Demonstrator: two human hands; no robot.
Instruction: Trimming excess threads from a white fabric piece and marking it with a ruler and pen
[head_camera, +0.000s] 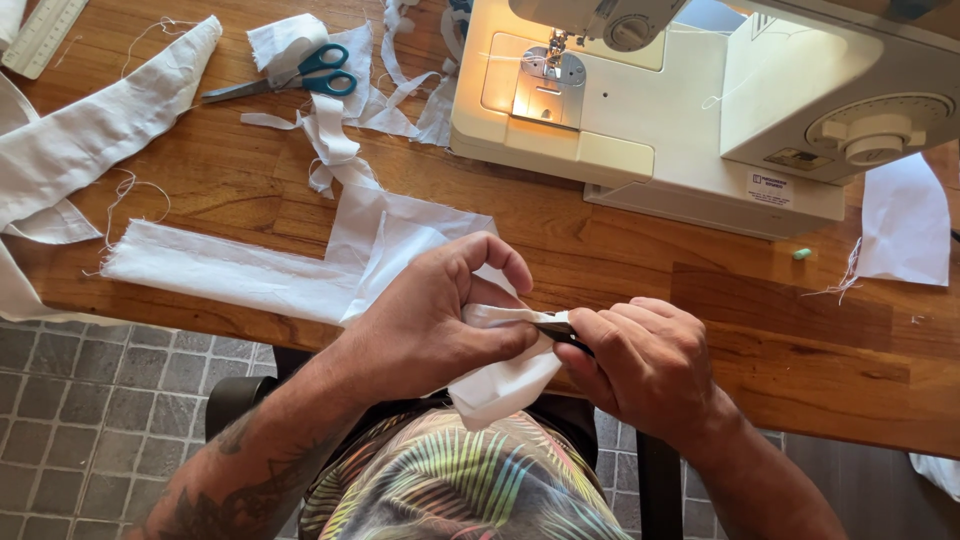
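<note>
Head view: my left hand (440, 320) pinches a folded white cloth strip (505, 375), long axis slanting down-left; my right hand's (645, 365) grip clamps a small dark tool (557, 327) pointing left.

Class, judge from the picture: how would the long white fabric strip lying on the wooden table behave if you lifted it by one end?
The long white fabric strip would probably droop limply; it lies flat and creased. It looks thin, so likely very light. Its frayed edge with loose threads suggests it may shed or snag on the wooden table.
</note>
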